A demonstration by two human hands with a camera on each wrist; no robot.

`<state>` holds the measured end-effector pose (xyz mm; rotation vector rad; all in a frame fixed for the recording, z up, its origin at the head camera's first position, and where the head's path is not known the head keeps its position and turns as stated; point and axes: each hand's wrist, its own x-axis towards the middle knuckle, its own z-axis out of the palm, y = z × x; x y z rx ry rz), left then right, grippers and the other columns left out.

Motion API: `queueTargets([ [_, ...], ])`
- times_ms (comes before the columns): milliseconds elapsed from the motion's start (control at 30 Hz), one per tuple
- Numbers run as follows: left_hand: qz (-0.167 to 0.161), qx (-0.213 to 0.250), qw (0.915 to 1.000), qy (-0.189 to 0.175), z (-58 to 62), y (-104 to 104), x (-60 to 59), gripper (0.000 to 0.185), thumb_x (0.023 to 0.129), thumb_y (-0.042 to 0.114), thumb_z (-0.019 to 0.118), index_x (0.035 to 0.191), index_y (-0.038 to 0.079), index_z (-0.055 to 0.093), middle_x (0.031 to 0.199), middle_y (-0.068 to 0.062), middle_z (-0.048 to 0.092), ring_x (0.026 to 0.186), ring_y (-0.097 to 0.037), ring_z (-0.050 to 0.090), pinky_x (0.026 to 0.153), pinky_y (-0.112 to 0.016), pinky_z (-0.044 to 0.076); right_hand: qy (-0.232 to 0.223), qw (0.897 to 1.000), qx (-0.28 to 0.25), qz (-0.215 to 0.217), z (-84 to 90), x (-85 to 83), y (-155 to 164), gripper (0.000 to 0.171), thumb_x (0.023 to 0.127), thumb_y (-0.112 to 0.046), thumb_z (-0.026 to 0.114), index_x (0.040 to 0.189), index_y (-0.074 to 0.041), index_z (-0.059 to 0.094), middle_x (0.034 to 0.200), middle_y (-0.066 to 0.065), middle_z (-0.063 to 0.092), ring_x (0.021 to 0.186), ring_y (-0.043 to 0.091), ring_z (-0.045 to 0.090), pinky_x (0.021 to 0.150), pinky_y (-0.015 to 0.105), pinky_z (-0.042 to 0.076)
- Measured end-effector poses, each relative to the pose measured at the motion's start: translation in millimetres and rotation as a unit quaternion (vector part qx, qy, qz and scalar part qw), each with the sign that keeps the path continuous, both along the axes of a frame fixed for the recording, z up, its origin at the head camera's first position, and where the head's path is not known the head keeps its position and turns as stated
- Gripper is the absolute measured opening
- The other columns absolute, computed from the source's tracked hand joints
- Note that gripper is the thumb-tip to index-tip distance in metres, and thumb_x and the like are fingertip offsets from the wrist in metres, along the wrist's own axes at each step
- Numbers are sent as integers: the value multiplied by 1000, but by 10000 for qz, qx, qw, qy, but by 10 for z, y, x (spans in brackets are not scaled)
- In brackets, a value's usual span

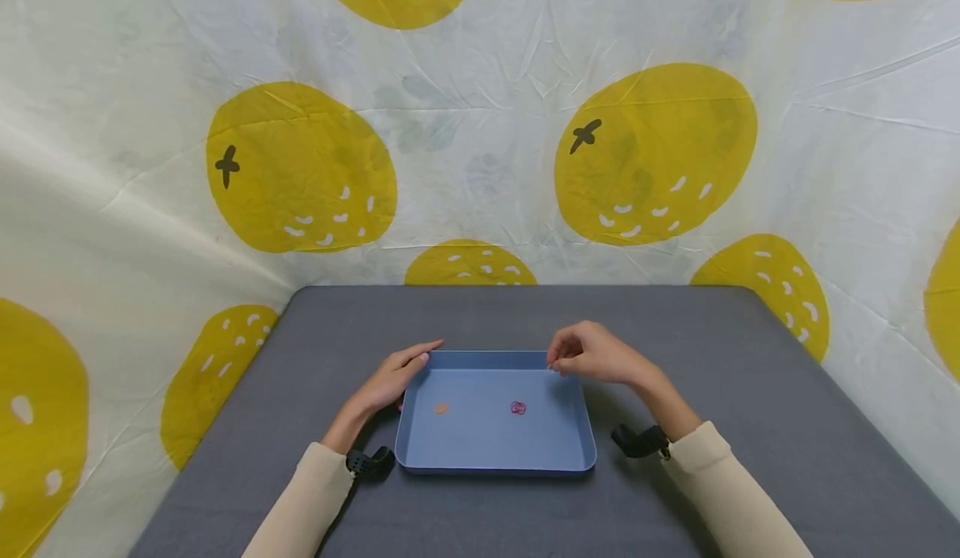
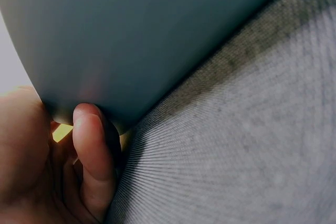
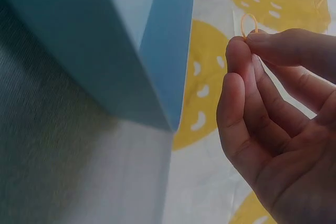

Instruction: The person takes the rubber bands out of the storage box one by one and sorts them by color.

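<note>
A blue tray (image 1: 495, 463) lies on the grey table. Inside it are a small orange rubber band (image 1: 441, 408) and a red one (image 1: 517, 408). My left hand (image 1: 408, 366) rests on the tray's far left corner with its fingers straight along the rim. Its thumb (image 2: 92, 150) presses against the tray's outer wall (image 2: 131, 40). Over the far right corner, my right hand (image 1: 552, 364) pinches a thin orange rubber band (image 3: 248, 24) between thumb and forefinger (image 3: 283, 43). The tray's corner (image 3: 168, 77) stands just left of that hand.
The grey table (image 1: 750, 391) is boxed in at the back and both sides by a white cloth with yellow fruit prints (image 1: 652, 158). A black wrist camera mount (image 1: 637, 441) sits on each forearm beside the tray.
</note>
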<state>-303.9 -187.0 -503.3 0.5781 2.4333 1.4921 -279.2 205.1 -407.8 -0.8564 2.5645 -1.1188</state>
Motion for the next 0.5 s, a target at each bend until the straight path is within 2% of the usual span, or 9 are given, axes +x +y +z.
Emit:
queueTargets([
  [67,-3,11,10000,-13,1,0,1,46,113,37,42,157,27,47,157,-15,49,41,-19,49,41,-38,50,-35,10000,-15,-78,-11,0,63,6,95,-3,69,95,-2,75,92,19,75,81,34,71,69,28,56],
  [167,-10,10,10000,-35,1,0,1,46,113,37,42,157,26,47,156,-15,50,41,-18,48,41,-37,49,-117,9998,-81,-170,-14,2,164,5,95,-5,70,95,-3,75,93,19,75,82,33,72,71,28,58],
  [433,62,4,10000,-54,9,13,-3,46,113,37,42,157,25,48,155,-16,50,41,-18,48,41,-36,49,-89,9986,-135,-494,-10,23,436,5,95,-5,70,97,-3,75,92,18,75,74,19,67,58,32,54],
  [500,73,-8,10000,-62,9,12,-1,46,113,37,42,157,25,48,155,-15,51,40,-18,47,41,-36,48,-130,9986,-185,-482,-11,33,491,5,96,-6,70,97,-3,75,95,19,76,76,17,69,61,32,56],
])
